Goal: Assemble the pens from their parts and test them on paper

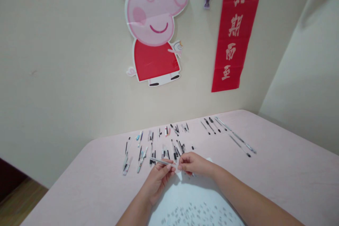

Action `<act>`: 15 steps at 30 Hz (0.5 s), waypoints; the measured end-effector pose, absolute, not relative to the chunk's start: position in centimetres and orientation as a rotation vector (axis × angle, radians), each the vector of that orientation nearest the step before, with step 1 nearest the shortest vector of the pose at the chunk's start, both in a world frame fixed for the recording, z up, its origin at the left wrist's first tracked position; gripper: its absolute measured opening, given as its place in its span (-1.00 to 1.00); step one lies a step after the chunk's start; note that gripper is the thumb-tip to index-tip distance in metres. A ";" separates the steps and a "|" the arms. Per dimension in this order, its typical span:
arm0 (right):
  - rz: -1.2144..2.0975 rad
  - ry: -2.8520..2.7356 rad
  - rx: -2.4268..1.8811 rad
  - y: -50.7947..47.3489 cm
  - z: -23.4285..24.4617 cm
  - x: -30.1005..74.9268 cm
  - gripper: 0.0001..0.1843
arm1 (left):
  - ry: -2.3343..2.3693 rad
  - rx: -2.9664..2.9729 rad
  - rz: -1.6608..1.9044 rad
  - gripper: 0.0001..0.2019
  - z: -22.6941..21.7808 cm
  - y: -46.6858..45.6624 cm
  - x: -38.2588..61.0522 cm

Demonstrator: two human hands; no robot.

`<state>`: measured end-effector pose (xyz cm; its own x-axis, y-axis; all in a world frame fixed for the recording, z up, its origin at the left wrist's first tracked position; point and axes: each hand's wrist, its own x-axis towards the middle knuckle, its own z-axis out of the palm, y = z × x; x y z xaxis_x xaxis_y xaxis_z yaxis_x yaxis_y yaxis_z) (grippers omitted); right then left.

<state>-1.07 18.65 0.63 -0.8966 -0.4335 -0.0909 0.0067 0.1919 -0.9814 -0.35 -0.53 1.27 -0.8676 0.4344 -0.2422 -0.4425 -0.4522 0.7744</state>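
Note:
Pinched between the thumb and fingers of my left hand (159, 179) is a slim, pale grey pen barrel (158, 161), pointing left and slightly up. My right hand (194, 164) is closed at the barrel's right end, its thumb and fingertips pressed together. Whatever small part they grip is hidden or too small to name. Both hands hover near the top of a white sheet-like surface with grey marks (196, 212). Just beyond the left hand lie pen parts (153, 157), with dark refills and clear barrels.
Two rows of pen parts (143, 159) spread over the pink tabletop (286, 169). Several longer pens or refills (238, 144) lie at the right. Behind the table, the wall carries a cartoon pig cutout (156, 60) and a red banner (233, 31).

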 end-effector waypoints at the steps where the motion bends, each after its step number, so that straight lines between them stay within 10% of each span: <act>1: -1.760 2.134 -0.406 18.6 0.6 -1.1 -0.54 | 1.231 -0.020 2.311 -0.81 1.2 -0.6 -0.4; 15: -1.815 2.328 -0.489 17.6 1.1 -0.5 -0.87 | 1.221 -0.033 2.306 -0.81 1.0 -0.4 -0.7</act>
<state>-0.48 17.62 1.12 -0.9357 -0.3434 0.0815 -0.1627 0.2148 -0.9630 -0.74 -0.43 0.97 -0.8614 0.4374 -0.2581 -0.4593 -0.4542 0.7633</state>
